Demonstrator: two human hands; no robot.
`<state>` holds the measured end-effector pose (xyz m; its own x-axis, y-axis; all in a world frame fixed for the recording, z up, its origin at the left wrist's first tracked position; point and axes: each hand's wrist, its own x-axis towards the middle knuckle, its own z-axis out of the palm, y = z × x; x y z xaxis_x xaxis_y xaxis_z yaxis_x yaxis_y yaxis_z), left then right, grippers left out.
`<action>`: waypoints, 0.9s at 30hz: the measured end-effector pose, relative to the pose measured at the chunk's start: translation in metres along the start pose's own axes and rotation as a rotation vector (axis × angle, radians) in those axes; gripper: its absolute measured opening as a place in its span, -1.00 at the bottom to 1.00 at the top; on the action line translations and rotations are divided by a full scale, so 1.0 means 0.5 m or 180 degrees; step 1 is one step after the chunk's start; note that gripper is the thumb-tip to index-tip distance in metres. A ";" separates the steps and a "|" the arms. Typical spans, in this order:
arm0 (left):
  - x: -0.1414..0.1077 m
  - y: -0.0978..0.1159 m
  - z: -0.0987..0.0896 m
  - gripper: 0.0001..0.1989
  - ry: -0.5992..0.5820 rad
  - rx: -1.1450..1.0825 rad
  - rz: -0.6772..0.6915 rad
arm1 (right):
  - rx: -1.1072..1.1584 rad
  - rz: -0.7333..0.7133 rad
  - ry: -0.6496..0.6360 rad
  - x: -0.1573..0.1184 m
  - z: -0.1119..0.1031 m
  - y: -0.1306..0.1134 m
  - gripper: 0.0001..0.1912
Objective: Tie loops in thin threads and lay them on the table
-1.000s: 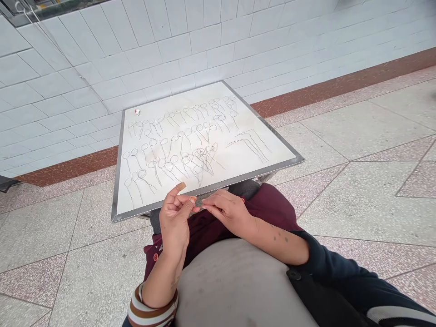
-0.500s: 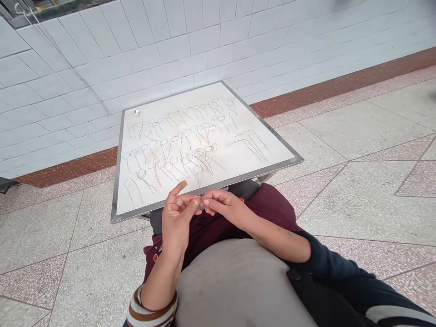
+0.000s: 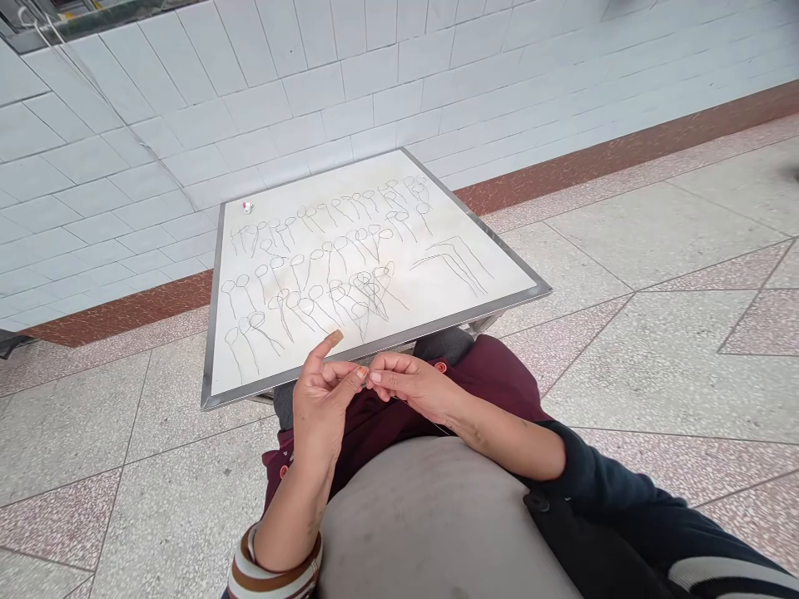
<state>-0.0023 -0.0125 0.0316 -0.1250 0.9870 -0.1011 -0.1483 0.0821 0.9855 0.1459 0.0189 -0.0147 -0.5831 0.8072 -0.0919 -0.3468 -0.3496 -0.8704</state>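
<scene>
My left hand [image 3: 325, 395] pinches thumb against finger over my lap, with one finger raised and a tan covering on its tip. Pressed close to it, my right hand [image 3: 405, 383] is also closed in a pinch. A thin wire [image 3: 428, 423] trails from beneath the right hand toward my belly; its other end is hidden between the fingertips. Beyond the hands, several thin wire pieces with looped ends [image 3: 315, 293] lie in rough rows on a white table [image 3: 499, 266]. A few bent wires without visible loops [image 3: 459, 264] lie at the right.
A small white and red object [image 3: 248, 207] sits at the table's far left corner. Grey metal edging [image 3: 374, 348] borders the tabletop. Behind it stands a white tiled wall [image 3: 349, 91] with a hanging cord [image 3: 146, 148]. Speckled stone floor [image 3: 599, 358] surrounds the table.
Both hands stay together over the lap. The right hand's fingers have shifted slightly, and a thin wire now shows trailing below it. The view has moved a little.
</scene>
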 end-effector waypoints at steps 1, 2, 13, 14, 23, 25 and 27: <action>-0.001 -0.001 0.000 -0.42 0.0021 0.0005 0.0008 | -0.0099 -0.0059 0.0063 -0.001 0.004 0.000 -0.75; -0.002 -0.001 -0.001 -0.42 0.0042 0.0004 0.0021 | -0.0201 -0.0135 0.0136 -0.001 0.009 -0.001 -0.74; 0.006 0.002 0.000 -0.51 0.0291 -0.0216 0.0234 | -0.0351 -0.0053 -0.0086 0.001 0.009 0.003 -0.67; 0.009 0.004 -0.002 -0.52 0.0271 -0.0278 0.0197 | -0.0371 -0.0054 -0.0090 -0.001 0.008 0.002 -0.68; 0.036 -0.037 -0.049 -0.64 -0.0192 -0.1618 -0.0891 | 0.0119 -0.0085 -0.0007 -0.007 0.010 -0.003 -0.72; 0.032 -0.056 -0.043 -0.61 -0.0318 -0.1604 -0.0963 | 0.0232 -0.0077 -0.0032 -0.007 0.010 -0.003 -0.73; 0.025 -0.065 -0.030 -0.63 -0.0413 -0.1440 -0.0872 | 0.0279 -0.0076 -0.0059 -0.007 0.009 -0.003 -0.73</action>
<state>-0.0136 -0.0050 -0.0035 0.0952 0.9491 -0.3002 -0.5693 0.2993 0.7657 0.1451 0.0145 -0.0107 -0.5871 0.8071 -0.0619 -0.4232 -0.3713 -0.8265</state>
